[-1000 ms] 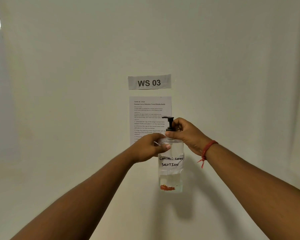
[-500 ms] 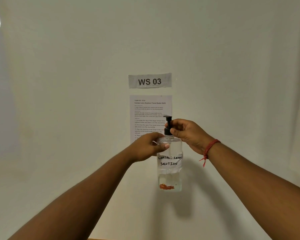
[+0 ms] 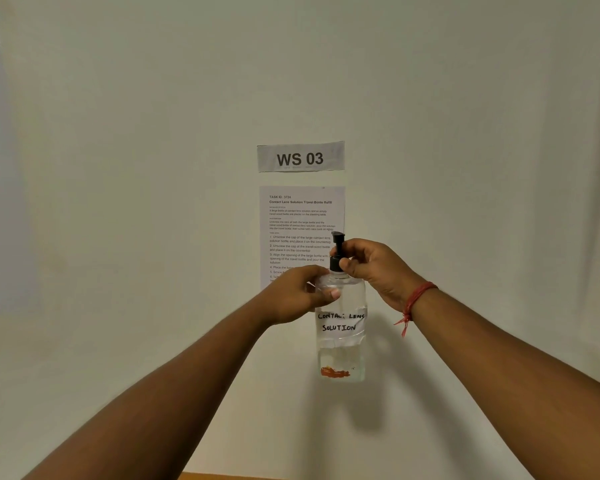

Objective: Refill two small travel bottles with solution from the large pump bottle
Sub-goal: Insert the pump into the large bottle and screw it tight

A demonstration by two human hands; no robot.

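The large clear pump bottle (image 3: pixel 342 337), with a handwritten label reading CONTACT LENS SOLUTION, is held up in the air in front of the wall. My left hand (image 3: pixel 300 294) grips its shoulder from the left. My right hand (image 3: pixel 373 268) pinches the black pump cap (image 3: pixel 336 252) at the collar, thumb in front. The pump head stands well above the neck. A little clear liquid and an orange mark sit at the bottle's bottom. No small travel bottles are in view.
A white wall fills the view, with a WS 03 sign (image 3: pixel 300 157) and a printed task sheet (image 3: pixel 302 230) behind the bottle. A thin strip of wooden surface (image 3: pixel 229 476) shows at the bottom edge. A red thread bracelet (image 3: pixel 417 299) circles my right wrist.
The black pump has risen higher above the bottle neck, and my right hand has shifted on its collar. My left hand keeps its grip on the bottle's shoulder.
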